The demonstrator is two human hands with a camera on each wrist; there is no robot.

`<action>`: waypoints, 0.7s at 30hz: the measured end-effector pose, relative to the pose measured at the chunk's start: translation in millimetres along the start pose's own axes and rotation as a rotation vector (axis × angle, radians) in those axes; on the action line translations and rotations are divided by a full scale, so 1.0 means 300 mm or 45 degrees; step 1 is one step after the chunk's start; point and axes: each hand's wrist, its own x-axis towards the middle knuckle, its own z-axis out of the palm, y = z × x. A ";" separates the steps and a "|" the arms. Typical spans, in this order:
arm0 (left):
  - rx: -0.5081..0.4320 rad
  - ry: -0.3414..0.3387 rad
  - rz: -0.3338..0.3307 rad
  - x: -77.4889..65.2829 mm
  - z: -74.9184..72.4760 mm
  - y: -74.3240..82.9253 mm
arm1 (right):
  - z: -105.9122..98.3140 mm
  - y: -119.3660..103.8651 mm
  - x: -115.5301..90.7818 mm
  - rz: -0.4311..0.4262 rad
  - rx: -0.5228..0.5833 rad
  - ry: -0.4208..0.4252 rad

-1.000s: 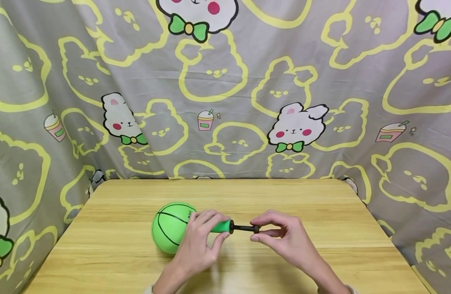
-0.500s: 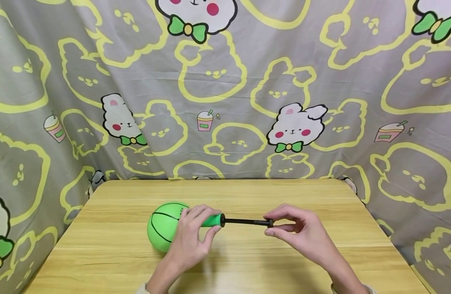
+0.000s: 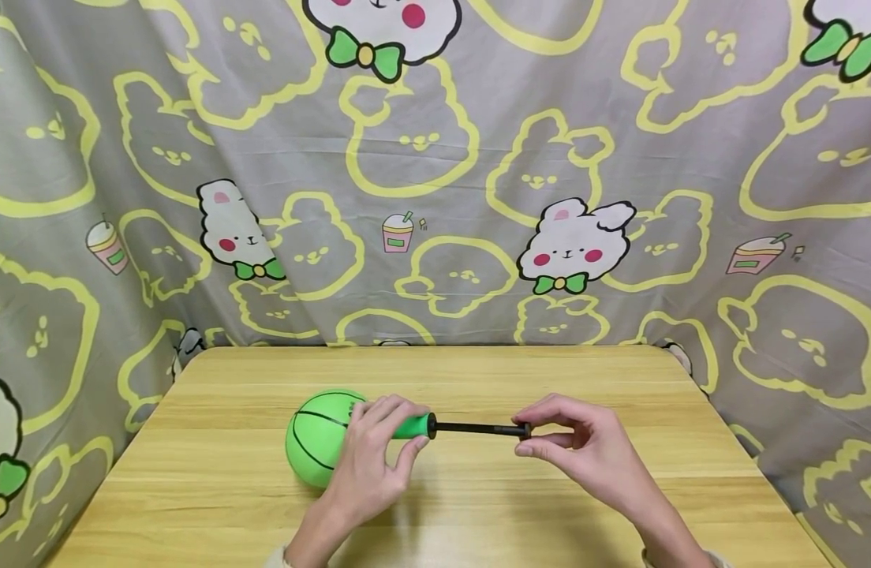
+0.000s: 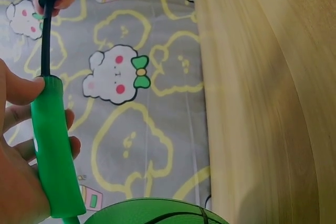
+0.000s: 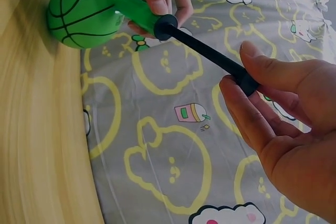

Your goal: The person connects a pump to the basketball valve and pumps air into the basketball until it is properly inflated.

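Two hands work a small pump (image 3: 410, 427) between them. The left hand (image 3: 368, 461) has its fingers wrapped round the green barrel, thumb near the black collar (image 3: 431, 426); the right hand (image 3: 588, 442) pinches the black handle (image 3: 525, 431) between thumb and fingers. From the left hand's thumb side, the rod (image 3: 478, 428) runs across to the right hand's fingertips, well out of the barrel. On the left hand's other side, partly behind it, the green ball (image 3: 315, 442) sits on the table (image 3: 521, 375).

This looks like the drawn-out part of a pumping stroke; the next move probably calls for the right hand to push straight inward while the left keeps the barrel steady.

The left hand covers some of the ball and barrel in the head view. The pump's narrow end (image 4: 71, 220) is cut off beside the left palm, so whether it enters the ball cannot be told.
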 end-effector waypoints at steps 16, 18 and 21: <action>0.028 0.051 0.065 -0.006 0.027 0.023 | 0.058 0.035 0.006 -0.113 0.078 0.057; 0.031 0.048 0.060 -0.008 0.030 0.028 | 0.072 0.040 0.006 -0.115 0.088 0.067; 0.035 0.038 0.059 -0.010 0.037 0.035 | 0.093 0.048 0.007 -0.088 0.098 0.076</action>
